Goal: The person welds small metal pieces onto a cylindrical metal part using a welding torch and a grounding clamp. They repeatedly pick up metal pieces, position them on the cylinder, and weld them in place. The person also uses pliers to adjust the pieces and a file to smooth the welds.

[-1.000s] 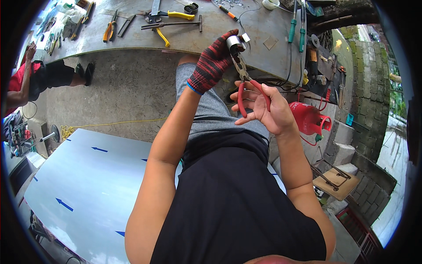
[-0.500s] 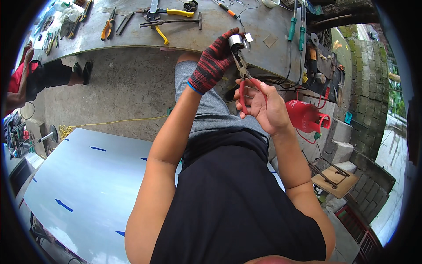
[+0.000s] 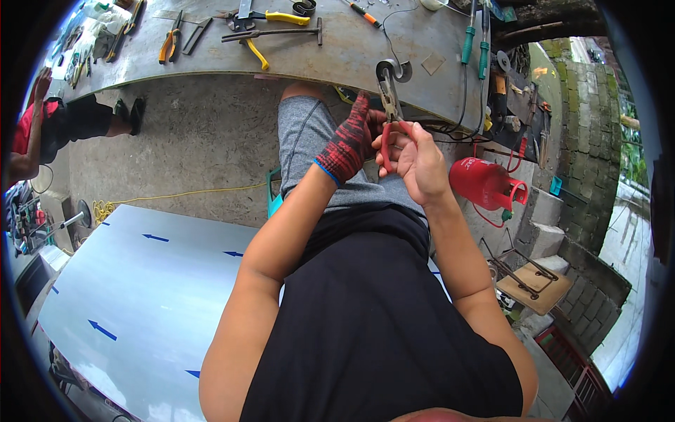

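Observation:
My bare right hand (image 3: 422,162) is closed around the red handles of a pair of pliers (image 3: 390,105), which point away from me. Held in the jaws at the bench's near edge is a curled strip of shiny metal (image 3: 401,71). My left hand (image 3: 349,143), in a red and black knit glove, is beside the pliers, below the strip. Its thumb stands up, apart from the fingers, which reach toward the handles and are partly hidden behind them. I see nothing in its grasp.
On the metal bench (image 3: 204,60) lie orange-handled pliers (image 3: 170,46), a T-shaped bar (image 3: 281,33), a yellow-handled tool (image 3: 287,18) and a small square plate (image 3: 433,64). A red gas cylinder (image 3: 481,181) stands right. Another person (image 3: 70,126) is far left; a large sheet (image 3: 155,302) lies behind left.
My left hand has let go of the metal strip and come down toward the pliers' handles. The strip, still in the jaws, has turned and shows its curled edge.

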`<state>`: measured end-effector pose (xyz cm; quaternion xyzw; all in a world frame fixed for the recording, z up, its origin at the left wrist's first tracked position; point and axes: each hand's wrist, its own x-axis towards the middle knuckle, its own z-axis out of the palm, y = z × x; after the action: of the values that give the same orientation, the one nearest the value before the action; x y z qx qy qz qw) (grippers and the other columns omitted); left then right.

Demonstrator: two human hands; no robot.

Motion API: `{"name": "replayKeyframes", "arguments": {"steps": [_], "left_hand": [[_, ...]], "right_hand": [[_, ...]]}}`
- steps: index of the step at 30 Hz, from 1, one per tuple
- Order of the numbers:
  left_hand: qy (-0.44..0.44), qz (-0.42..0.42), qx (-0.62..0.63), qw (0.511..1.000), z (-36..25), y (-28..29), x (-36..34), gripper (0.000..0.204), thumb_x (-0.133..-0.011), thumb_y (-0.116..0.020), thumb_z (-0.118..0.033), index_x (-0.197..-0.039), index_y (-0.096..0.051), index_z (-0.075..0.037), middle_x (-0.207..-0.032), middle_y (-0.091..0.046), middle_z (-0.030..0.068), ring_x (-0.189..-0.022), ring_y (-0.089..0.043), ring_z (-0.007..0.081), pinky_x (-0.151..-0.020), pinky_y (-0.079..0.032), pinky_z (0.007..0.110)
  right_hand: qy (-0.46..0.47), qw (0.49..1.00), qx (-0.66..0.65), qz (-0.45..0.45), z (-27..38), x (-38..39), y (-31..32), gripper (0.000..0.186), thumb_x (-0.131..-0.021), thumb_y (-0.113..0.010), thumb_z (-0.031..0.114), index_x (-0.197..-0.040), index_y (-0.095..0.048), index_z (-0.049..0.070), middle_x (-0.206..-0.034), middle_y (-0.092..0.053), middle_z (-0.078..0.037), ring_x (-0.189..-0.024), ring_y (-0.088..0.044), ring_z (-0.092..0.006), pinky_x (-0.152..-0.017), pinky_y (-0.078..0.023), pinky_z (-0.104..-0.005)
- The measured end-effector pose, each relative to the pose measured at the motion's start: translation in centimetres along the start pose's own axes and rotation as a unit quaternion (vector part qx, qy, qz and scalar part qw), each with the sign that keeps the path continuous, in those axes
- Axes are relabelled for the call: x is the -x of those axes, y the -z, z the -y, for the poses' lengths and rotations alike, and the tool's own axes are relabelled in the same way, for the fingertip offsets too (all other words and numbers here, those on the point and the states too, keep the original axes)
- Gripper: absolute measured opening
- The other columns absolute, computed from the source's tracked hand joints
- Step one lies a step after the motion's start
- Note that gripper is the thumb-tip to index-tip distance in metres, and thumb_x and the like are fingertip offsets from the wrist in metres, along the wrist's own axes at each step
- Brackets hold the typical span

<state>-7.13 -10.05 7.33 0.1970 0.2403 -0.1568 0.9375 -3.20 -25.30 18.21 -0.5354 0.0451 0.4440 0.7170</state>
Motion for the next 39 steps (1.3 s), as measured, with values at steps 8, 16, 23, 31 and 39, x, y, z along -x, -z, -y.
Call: {"name": "replayKeyframes", "arguments": {"steps": [8,16,23,31,39], "left_hand": [[-0.071,0.029,0.041,0.996,-1.0,-0.5,-1.1,0.075,-0.104,-0.048,-0.071,-0.146,-0.052,-0.009,-0.135,-0.065,0.0275,-0.118,-0.067,0.0426,-0.106,-0.053,0.058],[-0.175,0.048,-0.050,0.982,-3.4,-1.2,-3.2,0.055,-0.110,-0.058,-0.044,-0.152,-0.049,-0.009,-0.137,-0.065,0.0193,-0.118,-0.069,0.0327,-0.102,-0.057,0.044],[-0.336,0.046,-0.133,0.931,-2.5,-0.8,-2.1,0.044,-0.112,-0.058,-0.028,-0.151,-0.053,-0.009,-0.132,-0.068,0.0071,-0.117,-0.066,0.0167,-0.102,-0.052,0.031],[-0.353,0.043,-0.142,0.924,-2.9,-1.6,-1.2,0.041,-0.114,-0.056,-0.026,-0.151,-0.053,-0.009,-0.133,-0.068,0.0061,-0.118,-0.063,0.0127,-0.101,-0.050,0.029],[-0.356,-0.020,-0.161,0.920,-2.7,-2.4,-0.4,0.044,-0.111,-0.061,-0.033,-0.146,-0.058,-0.007,-0.133,-0.066,0.0063,-0.109,-0.066,0.0158,-0.097,-0.053,0.030]], "right_hand": [[-0.025,1.000,-0.008,-0.003,-1.5,-0.1,1.4,0.051,-0.113,-0.037,0.043,-0.129,-0.061,0.001,-0.109,-0.072,-0.020,-0.085,-0.069,-0.0248,-0.069,-0.058,-0.0403],[-0.048,0.998,-0.046,0.004,-0.6,0.3,1.0,0.053,-0.112,-0.036,0.045,-0.133,-0.059,0.002,-0.115,-0.070,-0.022,-0.089,-0.068,-0.0271,-0.071,-0.057,-0.0411],[-0.065,0.995,-0.079,0.018,-0.3,0.5,0.3,0.052,-0.112,-0.038,0.043,-0.136,-0.058,0.001,-0.120,-0.069,-0.027,-0.098,-0.071,-0.0340,-0.077,-0.062,-0.0477],[-0.050,0.997,-0.059,0.015,0.2,0.9,-0.4,0.052,-0.112,-0.039,0.043,-0.134,-0.058,0.000,-0.120,-0.070,-0.027,-0.098,-0.071,-0.0330,-0.077,-0.063,-0.0480],[-0.025,0.998,-0.059,0.009,-0.5,0.7,0.3,0.049,-0.113,-0.039,0.043,-0.127,-0.060,0.000,-0.108,-0.071,-0.023,-0.085,-0.069,-0.0273,-0.065,-0.059,-0.0408]]}}
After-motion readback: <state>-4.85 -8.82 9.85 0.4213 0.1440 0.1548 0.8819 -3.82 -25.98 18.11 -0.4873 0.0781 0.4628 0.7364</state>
